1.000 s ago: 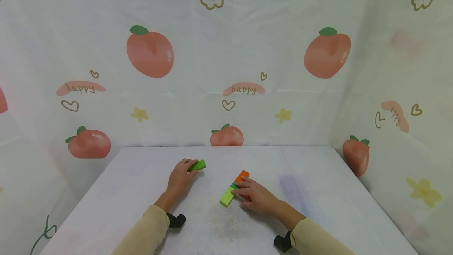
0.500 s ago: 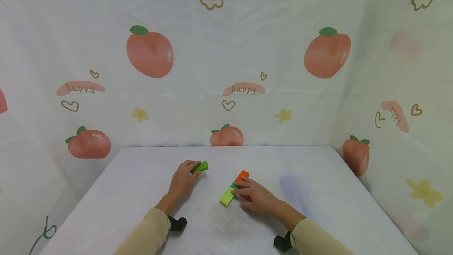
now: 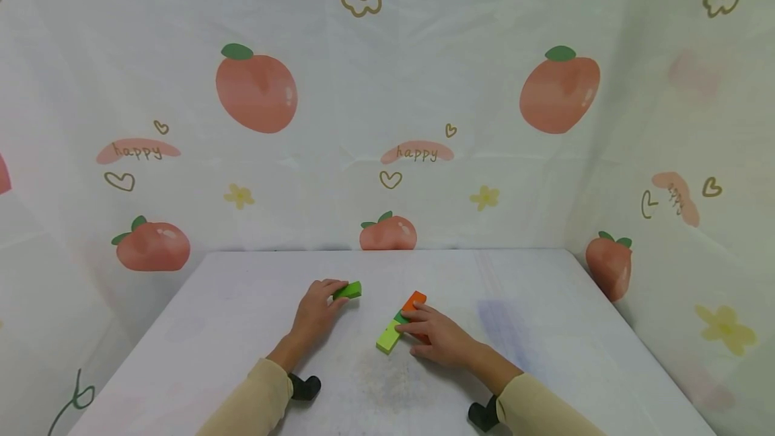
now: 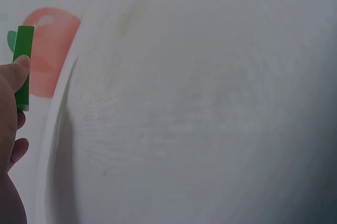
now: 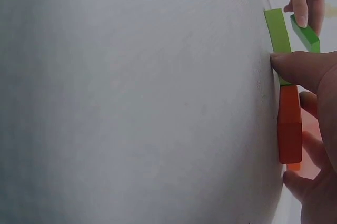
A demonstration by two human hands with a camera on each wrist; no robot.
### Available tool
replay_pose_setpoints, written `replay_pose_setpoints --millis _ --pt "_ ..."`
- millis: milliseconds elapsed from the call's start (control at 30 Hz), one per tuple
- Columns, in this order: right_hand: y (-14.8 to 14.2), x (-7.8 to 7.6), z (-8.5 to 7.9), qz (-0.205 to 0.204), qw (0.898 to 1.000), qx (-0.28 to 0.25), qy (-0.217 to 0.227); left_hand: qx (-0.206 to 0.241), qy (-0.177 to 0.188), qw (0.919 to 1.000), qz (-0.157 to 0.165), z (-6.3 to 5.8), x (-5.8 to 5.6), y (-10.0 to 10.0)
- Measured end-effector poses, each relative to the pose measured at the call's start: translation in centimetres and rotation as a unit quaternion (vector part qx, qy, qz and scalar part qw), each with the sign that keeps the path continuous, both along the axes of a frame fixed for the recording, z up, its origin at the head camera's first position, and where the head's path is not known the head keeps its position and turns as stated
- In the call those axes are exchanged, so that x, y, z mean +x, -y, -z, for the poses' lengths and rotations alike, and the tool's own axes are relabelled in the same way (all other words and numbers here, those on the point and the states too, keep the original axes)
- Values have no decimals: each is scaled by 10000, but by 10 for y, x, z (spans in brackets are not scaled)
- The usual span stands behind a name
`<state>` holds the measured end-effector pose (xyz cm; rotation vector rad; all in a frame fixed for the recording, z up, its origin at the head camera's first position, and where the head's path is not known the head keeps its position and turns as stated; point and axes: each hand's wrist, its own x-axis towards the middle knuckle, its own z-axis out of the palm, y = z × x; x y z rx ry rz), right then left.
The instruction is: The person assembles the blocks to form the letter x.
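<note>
A green block (image 3: 348,291) is pinched between the thumb and fingers of my left hand (image 3: 316,308), left of a diagonal row of blocks. In the left wrist view, the thumb lies along the same green block (image 4: 24,42). My right hand (image 3: 445,338) rests with its fingers over the row. The row has a lime block (image 3: 388,338) at the near end, a darker green block (image 3: 400,317) in the middle and an orange block (image 3: 414,301) at the far end. A red-orange block (image 5: 290,124) is partly covered by the right hand, between thumb and fingers.
The blocks lie on a white table (image 3: 545,328) with a bluish stain on the right and a grey smudge in front. A white sheet (image 3: 327,86) with printed fruit hangs behind and beside it. Black wrist straps (image 3: 305,387) stick out below the sleeves.
My left hand has moved slightly right and nearer, turning the green block a little as it comes closer to the row. The right hand and the blocks under it have stayed still.
</note>
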<state>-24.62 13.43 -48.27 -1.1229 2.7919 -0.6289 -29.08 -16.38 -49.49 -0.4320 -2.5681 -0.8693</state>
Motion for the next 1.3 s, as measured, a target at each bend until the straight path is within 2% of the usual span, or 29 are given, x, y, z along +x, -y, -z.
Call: replay_pose_setpoints --millis 133,300,500,867,1133,1300 --pt "0 0 0 -18 10000 -20 -10 -10 -6 10000 56 -1 3 -2" --pt "0 0 0 -51 10000 -29 -57 -101 -198 9996 174 -2 4 -4" --pt "0 0 0 -47 10000 -23 -71 -205 -85 9995 206 0 3 -6" --pt "0 -1 1 -25 10000 4 -71 -212 46 9987 451 -4 4 -11" --pt "-1 -1 1 -87 9999 -87 -68 -262 -142 9977 607 -3 3 -18" --pt "-1 -1 1 -70 9999 -51 -61 -235 73 9979 602 -6 4 -22"
